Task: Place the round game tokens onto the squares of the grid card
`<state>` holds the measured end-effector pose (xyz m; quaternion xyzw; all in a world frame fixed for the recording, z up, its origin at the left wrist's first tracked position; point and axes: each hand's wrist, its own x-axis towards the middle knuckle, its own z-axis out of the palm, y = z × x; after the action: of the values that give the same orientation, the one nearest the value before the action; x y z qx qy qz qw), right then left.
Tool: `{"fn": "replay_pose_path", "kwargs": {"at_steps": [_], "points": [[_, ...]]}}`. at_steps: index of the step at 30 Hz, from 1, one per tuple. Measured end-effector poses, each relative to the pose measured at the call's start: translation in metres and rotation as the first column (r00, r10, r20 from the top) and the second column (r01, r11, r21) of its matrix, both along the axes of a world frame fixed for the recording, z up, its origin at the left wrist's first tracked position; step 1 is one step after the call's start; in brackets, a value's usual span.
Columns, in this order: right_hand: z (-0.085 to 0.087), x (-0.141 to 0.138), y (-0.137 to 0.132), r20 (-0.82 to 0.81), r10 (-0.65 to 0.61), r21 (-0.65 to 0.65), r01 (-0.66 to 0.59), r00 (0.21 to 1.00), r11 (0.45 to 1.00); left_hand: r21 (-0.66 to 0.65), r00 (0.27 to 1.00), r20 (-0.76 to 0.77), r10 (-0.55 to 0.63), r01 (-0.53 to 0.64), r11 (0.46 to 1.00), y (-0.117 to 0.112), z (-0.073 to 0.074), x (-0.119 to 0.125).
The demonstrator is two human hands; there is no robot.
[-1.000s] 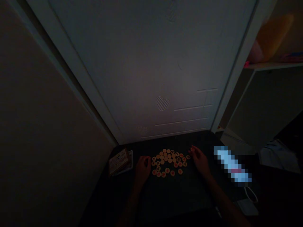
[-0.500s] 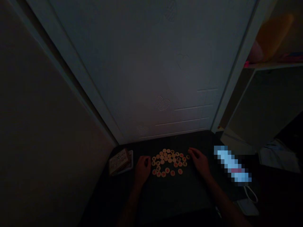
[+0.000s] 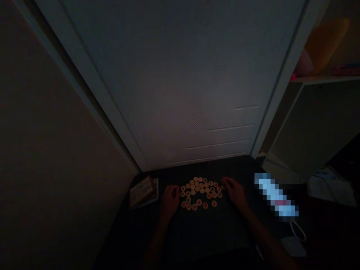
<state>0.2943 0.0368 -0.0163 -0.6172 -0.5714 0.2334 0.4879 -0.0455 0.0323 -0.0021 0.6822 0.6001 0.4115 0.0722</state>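
Several round, pale wooden xiangqi pieces [image 3: 201, 191] lie in a loose cluster on the dark tabletop [image 3: 208, 232]. Some show red or black characters, while others look blank on top. Just left of the cluster rests my left hand [image 3: 170, 199], its fingers curled closed; anything inside them is hidden. At the cluster's right end my right hand [image 3: 235, 190] has its thumb and fingers pinched together, the tips right by a dark-marked piece [image 3: 223, 186]. Dim light keeps me from telling what, if anything, is in that pinch.
A wooden box [image 3: 142, 192] sits tilted on a pale tray [image 3: 155, 195] at the table's left. On the right are a bright, pixelated oblong [image 3: 277, 197], a white cable loop [image 3: 298, 231] and a pale flat object [image 3: 294, 245]. A white panel [image 3: 194, 86] with embossed hearts stands behind.
My right fingertips have shifted slightly left and down, toward the rightmost piece. My left hand and the pieces look nearly unchanged. The scene is a little darker.
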Motion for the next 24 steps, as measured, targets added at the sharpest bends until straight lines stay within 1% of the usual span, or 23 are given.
{"fn": "replay_pose_path", "kwargs": {"at_steps": [6, 14, 19, 24], "points": [[-0.0014, -0.0008, 0.0020, 0.085, 0.006, 0.013, -0.007, 0.996, 1.000, 0.004, 1.000, 0.002, 0.004, -0.004, 1.000, -0.0004, 0.0012, 0.0004], [0.0006, -0.0029, 0.0014, 0.154, -0.009, 0.057, 0.001, 0.988, 0.998, 0.019, 1.000, 0.009, -0.006, 0.006, 1.000, -0.0004, 0.0016, -0.0001], [0.0005, -0.0038, 0.0019, 0.161, -0.024, 0.063, 0.014, 0.987, 0.998, 0.017, 1.000, 0.013, 0.003, -0.004, 1.000, 0.0000, -0.0003, -0.0001], [0.0017, -0.0029, -0.0003, 0.135, -0.059, 0.060, 0.051, 0.989, 0.997, 0.015, 1.000, 0.018, 0.003, -0.003, 1.000, 0.0008, -0.0012, -0.0003]]}}
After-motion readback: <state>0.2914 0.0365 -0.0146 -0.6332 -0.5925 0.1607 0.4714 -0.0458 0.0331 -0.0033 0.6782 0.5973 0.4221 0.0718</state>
